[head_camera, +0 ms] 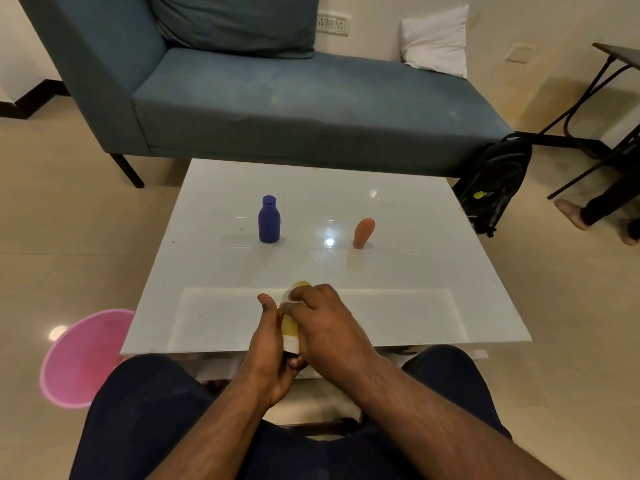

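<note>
Far left, a pink basin (83, 355) sits on the floor beside the white table (415, 278). On the table, 1 blue bottle (268, 220) stands upright with its cap on, well apart from the hands and untouched. Nearer the person, the left hand (268, 344) grips the lower body of the yellow bottle (290, 327) from the left and below, with the thumb raised alongside it. The yellow bottle is held over the near edge of the table, between the 2 hands, tilted with its far end pointing away from the person. The right hand (329, 327) closes over its upper part, with the fingers curled round the section just below the yellow tip. Whether the cap is loosened cannot be determined, because the fingers cover the joint. Right of the hands, 1 peach-coloured tube (363, 233) stands on its narrow end, also untouched. A black backpack (495, 188) leans by the blue sofa (277, 98) at far right. Assessment: the work is at an early stage. 1 of 3 containers is in hand, its opening or closing appears to be in progress, and 2 containers remain to be handled.
</note>
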The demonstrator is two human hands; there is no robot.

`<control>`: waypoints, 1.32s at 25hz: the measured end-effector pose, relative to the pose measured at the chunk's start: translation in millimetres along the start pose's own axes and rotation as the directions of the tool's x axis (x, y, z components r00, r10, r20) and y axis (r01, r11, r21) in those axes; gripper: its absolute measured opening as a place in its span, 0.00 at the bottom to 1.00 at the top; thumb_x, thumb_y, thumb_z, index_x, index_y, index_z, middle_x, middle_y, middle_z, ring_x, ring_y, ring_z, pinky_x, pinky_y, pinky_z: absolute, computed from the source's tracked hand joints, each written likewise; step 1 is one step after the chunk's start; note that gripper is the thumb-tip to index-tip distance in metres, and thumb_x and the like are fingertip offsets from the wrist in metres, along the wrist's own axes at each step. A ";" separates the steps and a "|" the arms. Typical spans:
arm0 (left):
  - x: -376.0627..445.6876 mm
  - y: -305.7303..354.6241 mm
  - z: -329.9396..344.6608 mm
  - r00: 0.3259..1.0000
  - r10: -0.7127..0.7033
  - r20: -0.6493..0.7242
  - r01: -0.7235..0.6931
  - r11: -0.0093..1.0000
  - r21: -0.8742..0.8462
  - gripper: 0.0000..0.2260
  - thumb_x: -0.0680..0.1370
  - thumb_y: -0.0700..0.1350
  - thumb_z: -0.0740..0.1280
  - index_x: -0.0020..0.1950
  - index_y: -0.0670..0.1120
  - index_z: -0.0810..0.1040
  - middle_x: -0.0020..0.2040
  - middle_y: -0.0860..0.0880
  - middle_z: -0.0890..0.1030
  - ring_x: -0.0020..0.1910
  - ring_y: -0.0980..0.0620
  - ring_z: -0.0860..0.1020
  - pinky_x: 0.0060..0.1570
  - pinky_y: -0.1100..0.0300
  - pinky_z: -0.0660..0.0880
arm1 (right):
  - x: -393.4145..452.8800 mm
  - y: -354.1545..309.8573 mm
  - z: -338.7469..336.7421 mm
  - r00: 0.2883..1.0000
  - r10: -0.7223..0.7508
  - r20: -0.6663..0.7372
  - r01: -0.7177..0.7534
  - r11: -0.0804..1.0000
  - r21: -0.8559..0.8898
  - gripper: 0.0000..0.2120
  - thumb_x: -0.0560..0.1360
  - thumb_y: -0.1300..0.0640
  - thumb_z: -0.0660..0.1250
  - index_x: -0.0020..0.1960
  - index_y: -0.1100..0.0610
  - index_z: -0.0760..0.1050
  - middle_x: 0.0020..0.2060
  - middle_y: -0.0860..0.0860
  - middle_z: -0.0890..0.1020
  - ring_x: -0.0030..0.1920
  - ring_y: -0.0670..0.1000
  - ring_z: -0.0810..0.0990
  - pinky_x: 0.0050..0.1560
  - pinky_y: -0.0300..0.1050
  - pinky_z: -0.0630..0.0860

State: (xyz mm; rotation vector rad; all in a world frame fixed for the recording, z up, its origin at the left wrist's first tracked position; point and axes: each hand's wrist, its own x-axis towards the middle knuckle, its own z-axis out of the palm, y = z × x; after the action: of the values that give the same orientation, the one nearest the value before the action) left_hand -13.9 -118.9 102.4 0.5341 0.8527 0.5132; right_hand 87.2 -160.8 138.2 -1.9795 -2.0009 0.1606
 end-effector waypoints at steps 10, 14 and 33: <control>2.0 0.5 -2.1 1.000 -0.013 0.002 0.013 0.996 -0.093 0.35 0.76 0.72 0.53 0.64 0.47 0.80 0.52 0.42 0.85 0.49 0.46 0.85 0.40 0.53 0.79 | 9.5 -5.0 4.3 0.997 0.029 -0.066 -0.027 0.999 0.022 0.18 0.70 0.59 0.73 0.60 0.55 0.78 0.57 0.51 0.78 0.57 0.52 0.72 0.54 0.42 0.71; 2.2 2.6 0.1 1.000 -0.022 -0.011 0.021 0.995 -0.102 0.35 0.77 0.71 0.54 0.64 0.44 0.79 0.52 0.42 0.85 0.48 0.45 0.85 0.43 0.52 0.78 | 4.4 4.4 2.6 0.998 0.012 -0.061 -0.007 0.997 0.078 0.18 0.70 0.57 0.73 0.59 0.55 0.79 0.56 0.51 0.79 0.56 0.53 0.73 0.56 0.44 0.71; 1.9 7.8 1.0 0.994 -0.107 -0.037 0.095 0.967 -0.237 0.24 0.82 0.60 0.61 0.67 0.43 0.77 0.54 0.42 0.86 0.48 0.46 0.85 0.42 0.49 0.82 | 14.7 17.0 2.2 0.922 0.362 -0.134 -0.282 0.868 0.409 0.13 0.77 0.62 0.62 0.59 0.55 0.79 0.51 0.50 0.77 0.48 0.41 0.74 0.51 0.24 0.67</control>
State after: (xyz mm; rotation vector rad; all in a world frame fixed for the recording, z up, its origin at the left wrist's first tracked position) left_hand -13.7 -112.0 106.8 0.2604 0.8486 0.5271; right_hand 103.0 -145.3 133.2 -1.9609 -1.3697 0.3762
